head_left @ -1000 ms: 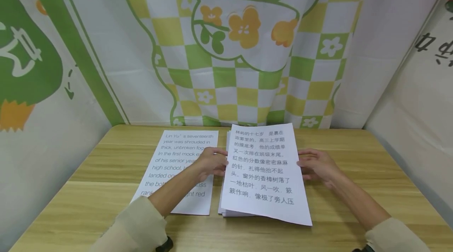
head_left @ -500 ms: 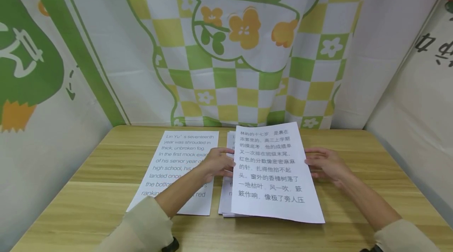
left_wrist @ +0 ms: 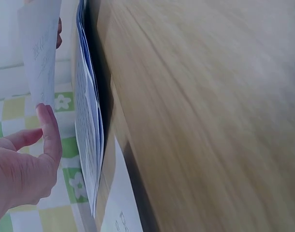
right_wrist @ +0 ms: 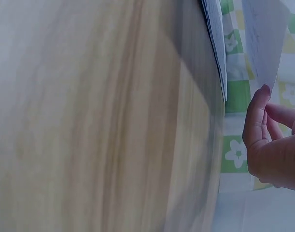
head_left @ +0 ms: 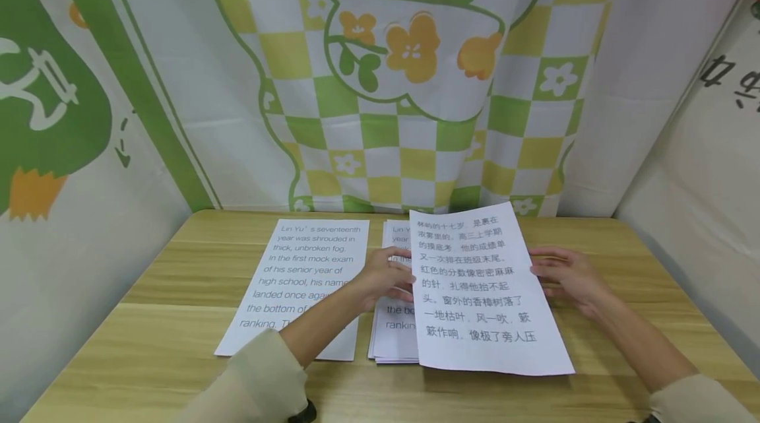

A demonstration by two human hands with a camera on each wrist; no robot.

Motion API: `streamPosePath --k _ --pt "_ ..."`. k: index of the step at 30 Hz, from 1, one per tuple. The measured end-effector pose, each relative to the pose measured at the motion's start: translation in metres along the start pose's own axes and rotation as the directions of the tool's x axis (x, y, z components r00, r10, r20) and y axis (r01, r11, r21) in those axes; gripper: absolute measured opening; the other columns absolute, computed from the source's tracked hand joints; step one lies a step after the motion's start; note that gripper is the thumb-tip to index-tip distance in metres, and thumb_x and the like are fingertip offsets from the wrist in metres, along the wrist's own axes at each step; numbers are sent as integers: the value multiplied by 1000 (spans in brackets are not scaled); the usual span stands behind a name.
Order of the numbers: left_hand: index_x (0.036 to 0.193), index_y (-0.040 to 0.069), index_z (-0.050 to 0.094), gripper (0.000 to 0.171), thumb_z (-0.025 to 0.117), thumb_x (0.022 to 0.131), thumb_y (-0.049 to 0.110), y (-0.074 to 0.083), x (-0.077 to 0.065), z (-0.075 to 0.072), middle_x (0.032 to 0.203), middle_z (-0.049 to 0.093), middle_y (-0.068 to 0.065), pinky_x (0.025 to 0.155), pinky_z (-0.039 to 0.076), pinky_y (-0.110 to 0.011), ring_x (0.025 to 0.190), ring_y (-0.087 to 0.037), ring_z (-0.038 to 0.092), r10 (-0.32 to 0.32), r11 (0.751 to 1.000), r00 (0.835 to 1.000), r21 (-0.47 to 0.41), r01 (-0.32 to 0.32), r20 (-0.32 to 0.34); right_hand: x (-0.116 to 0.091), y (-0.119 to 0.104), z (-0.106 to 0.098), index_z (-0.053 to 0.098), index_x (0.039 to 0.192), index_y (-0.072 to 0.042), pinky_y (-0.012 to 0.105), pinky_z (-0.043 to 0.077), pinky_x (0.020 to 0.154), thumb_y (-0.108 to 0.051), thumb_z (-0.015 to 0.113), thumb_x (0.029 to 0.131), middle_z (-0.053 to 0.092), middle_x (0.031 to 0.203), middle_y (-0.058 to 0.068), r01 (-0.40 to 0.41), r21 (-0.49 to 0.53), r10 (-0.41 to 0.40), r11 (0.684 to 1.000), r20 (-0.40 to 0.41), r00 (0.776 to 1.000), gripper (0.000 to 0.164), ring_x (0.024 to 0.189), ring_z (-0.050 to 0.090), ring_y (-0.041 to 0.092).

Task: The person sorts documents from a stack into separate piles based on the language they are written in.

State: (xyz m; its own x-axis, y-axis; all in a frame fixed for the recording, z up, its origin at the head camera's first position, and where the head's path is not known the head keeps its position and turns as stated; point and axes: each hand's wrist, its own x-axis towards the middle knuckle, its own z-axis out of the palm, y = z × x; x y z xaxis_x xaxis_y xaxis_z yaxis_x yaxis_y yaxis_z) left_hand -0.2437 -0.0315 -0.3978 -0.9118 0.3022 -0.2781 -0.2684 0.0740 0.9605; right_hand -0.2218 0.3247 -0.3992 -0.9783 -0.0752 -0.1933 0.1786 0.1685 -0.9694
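A sheet of paper (head_left: 475, 317) printed with Chinese text is held up in front of me, tilted slightly. My left hand (head_left: 384, 278) holds its left edge with the fingertips, and my right hand (head_left: 572, 278) pinches the right edge. Both wrist views show a gap between this sheet and the paper stack (left_wrist: 92, 125) below. In the head view the raised sheet overlaps the right part of that stack, whose top page carries English text. Left of the stack lies a separate English-text sheet (head_left: 285, 278), partly covered by my left forearm.
Everything lies on a wood-grain table (head_left: 148, 357). A checked curtain (head_left: 398, 165) with flower prints hangs at its back edge, and pale printed cloth panels stand at both sides.
Both hands have moved right, carrying the Chinese-text sheet with them. More of the stack's English top page now shows, as does more of the left sheet.
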Motion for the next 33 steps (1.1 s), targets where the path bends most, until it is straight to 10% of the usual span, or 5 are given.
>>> streamPosePath --k 33 --pt "151 3 46 77 71 82 -20 -4 24 66 99 70 -15 72 66 -35 70 -21 71 48 999 996 -3 -48 81 -17 20 -66 75 97 -34 26 64 73 -4 66 101 74 95 -14 2 162 6 987 -48 999 32 85 72 8"
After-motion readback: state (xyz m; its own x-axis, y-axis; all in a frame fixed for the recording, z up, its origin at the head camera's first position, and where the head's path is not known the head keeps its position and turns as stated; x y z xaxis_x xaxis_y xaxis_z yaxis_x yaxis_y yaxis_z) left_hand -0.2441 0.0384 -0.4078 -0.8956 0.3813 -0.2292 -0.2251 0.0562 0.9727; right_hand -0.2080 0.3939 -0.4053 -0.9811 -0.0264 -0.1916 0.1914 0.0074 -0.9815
